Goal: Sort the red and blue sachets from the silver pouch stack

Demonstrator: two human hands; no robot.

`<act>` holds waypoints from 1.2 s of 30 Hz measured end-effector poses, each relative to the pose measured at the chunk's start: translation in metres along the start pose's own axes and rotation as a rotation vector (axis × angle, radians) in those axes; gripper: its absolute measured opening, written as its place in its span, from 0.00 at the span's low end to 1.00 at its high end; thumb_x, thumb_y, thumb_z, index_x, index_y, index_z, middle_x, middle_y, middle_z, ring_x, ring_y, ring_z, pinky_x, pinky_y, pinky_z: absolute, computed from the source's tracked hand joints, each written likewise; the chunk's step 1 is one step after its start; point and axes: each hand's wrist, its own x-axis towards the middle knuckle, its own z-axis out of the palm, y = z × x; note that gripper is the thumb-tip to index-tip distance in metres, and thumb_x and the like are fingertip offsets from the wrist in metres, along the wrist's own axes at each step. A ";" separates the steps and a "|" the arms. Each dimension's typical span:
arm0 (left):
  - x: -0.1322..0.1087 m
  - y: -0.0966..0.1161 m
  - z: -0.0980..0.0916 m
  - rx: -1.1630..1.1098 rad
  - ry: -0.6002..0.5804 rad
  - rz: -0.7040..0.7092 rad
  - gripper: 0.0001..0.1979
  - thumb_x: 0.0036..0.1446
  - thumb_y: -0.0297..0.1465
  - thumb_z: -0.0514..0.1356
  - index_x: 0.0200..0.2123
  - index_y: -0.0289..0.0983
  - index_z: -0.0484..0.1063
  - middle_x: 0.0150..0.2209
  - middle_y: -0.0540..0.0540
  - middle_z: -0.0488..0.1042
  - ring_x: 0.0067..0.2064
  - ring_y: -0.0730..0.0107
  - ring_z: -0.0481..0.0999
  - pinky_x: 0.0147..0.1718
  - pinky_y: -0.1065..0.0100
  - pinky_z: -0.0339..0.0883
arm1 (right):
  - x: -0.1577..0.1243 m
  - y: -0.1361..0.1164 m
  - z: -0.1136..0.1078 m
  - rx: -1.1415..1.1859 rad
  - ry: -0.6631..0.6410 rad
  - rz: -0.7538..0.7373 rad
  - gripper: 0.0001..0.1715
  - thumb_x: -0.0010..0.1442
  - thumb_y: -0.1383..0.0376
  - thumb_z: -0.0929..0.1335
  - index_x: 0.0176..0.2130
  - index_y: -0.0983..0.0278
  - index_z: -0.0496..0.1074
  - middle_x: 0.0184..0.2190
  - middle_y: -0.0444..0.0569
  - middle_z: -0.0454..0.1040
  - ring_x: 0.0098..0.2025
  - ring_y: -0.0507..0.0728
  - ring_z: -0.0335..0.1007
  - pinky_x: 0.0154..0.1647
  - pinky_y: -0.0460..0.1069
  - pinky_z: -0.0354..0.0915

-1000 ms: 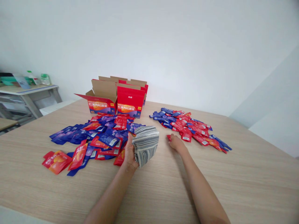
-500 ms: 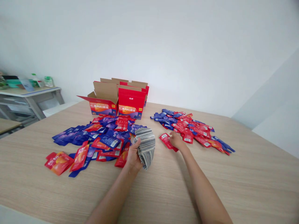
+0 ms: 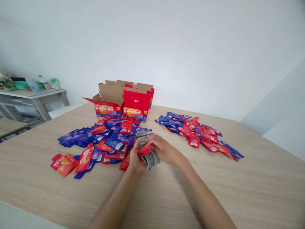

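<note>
My left hand (image 3: 137,160) is closed around a grey striped cloth (image 3: 152,160), held above the table in the middle. Against the cloth lies a red pouch (image 3: 145,149), gripped by my right hand (image 3: 164,149), whose fingers curl over its upper end. Part of the pouch is hidden by those fingers. Just left of my hands spreads a heap of red and blue pouches (image 3: 114,144). Another pile of red and blue pouches (image 3: 190,128) lies farther back on the right.
Red printed cartons with raised flaps, among them a front carton (image 3: 135,109) and an open carton (image 3: 108,109), stand behind the left heap. The wooden table (image 3: 238,190) meets a white wall. A side desk (image 3: 47,93) with bottles stands at far left.
My right hand has brought the red pouch leftward from beside the right pile onto the cloth in my left hand. The view has shifted slightly.
</note>
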 end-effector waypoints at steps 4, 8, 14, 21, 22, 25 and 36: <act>-0.004 0.010 0.000 0.045 0.037 0.052 0.24 0.68 0.42 0.48 0.46 0.26 0.73 0.40 0.35 0.81 0.38 0.58 0.81 0.49 0.56 0.72 | -0.005 -0.024 -0.005 -0.181 -0.152 0.088 0.14 0.62 0.73 0.66 0.47 0.62 0.72 0.60 0.55 0.69 0.66 0.60 0.59 0.67 0.61 0.55; -0.010 0.012 0.002 0.063 0.028 0.109 0.23 0.68 0.42 0.50 0.46 0.29 0.74 0.40 0.38 0.82 0.42 0.58 0.82 0.53 0.57 0.70 | -0.004 -0.050 0.001 -0.408 -0.078 0.206 0.31 0.61 0.51 0.71 0.56 0.68 0.70 0.61 0.65 0.68 0.63 0.70 0.63 0.64 0.64 0.60; -0.017 0.005 0.004 0.073 -0.118 -0.004 0.26 0.68 0.44 0.48 0.47 0.29 0.77 0.48 0.36 0.80 0.56 0.52 0.75 0.62 0.54 0.60 | -0.002 -0.070 0.048 -0.632 0.018 0.292 0.44 0.67 0.46 0.63 0.65 0.80 0.60 0.66 0.76 0.56 0.68 0.76 0.53 0.65 0.67 0.57; -0.012 0.004 0.004 0.082 -0.119 0.003 0.27 0.70 0.42 0.44 0.49 0.30 0.76 0.47 0.37 0.80 0.55 0.54 0.76 0.59 0.54 0.64 | 0.005 -0.051 0.037 -0.560 -0.072 0.356 0.29 0.72 0.60 0.58 0.67 0.70 0.61 0.70 0.64 0.54 0.71 0.67 0.48 0.69 0.65 0.49; -0.011 0.003 0.003 0.077 -0.113 0.019 0.25 0.69 0.40 0.45 0.48 0.30 0.76 0.47 0.37 0.80 0.54 0.55 0.77 0.58 0.54 0.65 | 0.006 -0.046 0.032 -0.561 -0.072 0.375 0.28 0.72 0.62 0.58 0.67 0.66 0.61 0.70 0.62 0.53 0.72 0.67 0.47 0.69 0.67 0.47; -0.007 -0.003 -0.001 0.080 -0.125 -0.021 0.23 0.68 0.40 0.48 0.49 0.31 0.76 0.46 0.37 0.80 0.52 0.54 0.79 0.55 0.54 0.68 | 0.006 -0.031 0.026 -0.594 -0.012 0.450 0.27 0.70 0.63 0.62 0.66 0.55 0.63 0.72 0.58 0.50 0.72 0.71 0.45 0.68 0.73 0.43; -0.003 -0.013 -0.008 0.133 -0.113 -0.102 0.23 0.65 0.42 0.53 0.53 0.31 0.74 0.47 0.35 0.80 0.49 0.50 0.79 0.53 0.48 0.68 | 0.003 0.030 0.025 -0.260 0.469 0.398 0.29 0.65 0.60 0.65 0.64 0.64 0.65 0.68 0.60 0.57 0.69 0.66 0.53 0.68 0.64 0.54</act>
